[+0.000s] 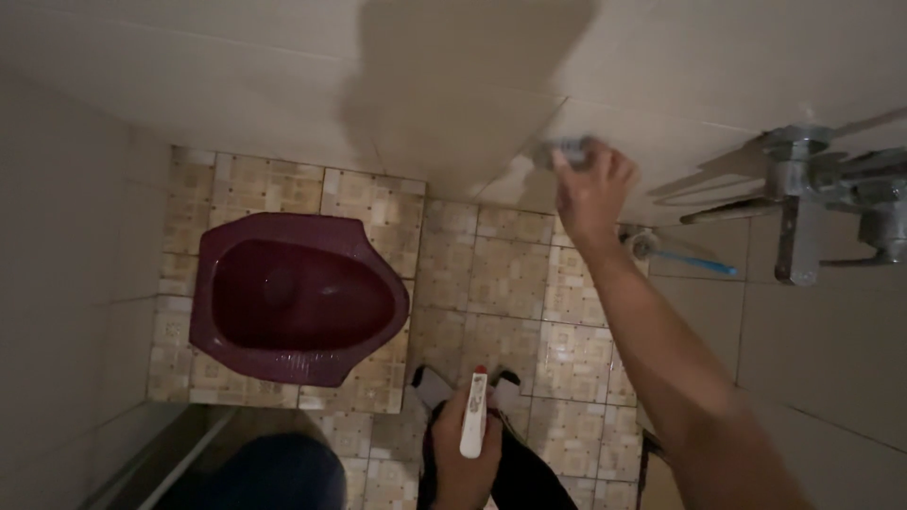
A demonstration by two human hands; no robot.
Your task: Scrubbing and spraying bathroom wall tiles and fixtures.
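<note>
Right hand (593, 189) fingers press a grey cloth (567, 151) to the wall tile (661, 85); keep it flat while your left hand (465, 453) grips the white spray bottle (473, 416) below.

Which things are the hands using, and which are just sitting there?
In use: right hand pressing a grey cloth on the wall tiles; left hand holding a white spray bottle.

Just there: maroon squat toilet, blue-handled brush, metal taps.

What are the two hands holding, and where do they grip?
The left hand grips a white plastic spray bottle around its body. The right hand presses a blurred grey cloth-like thing to the white tiled wall.
</note>
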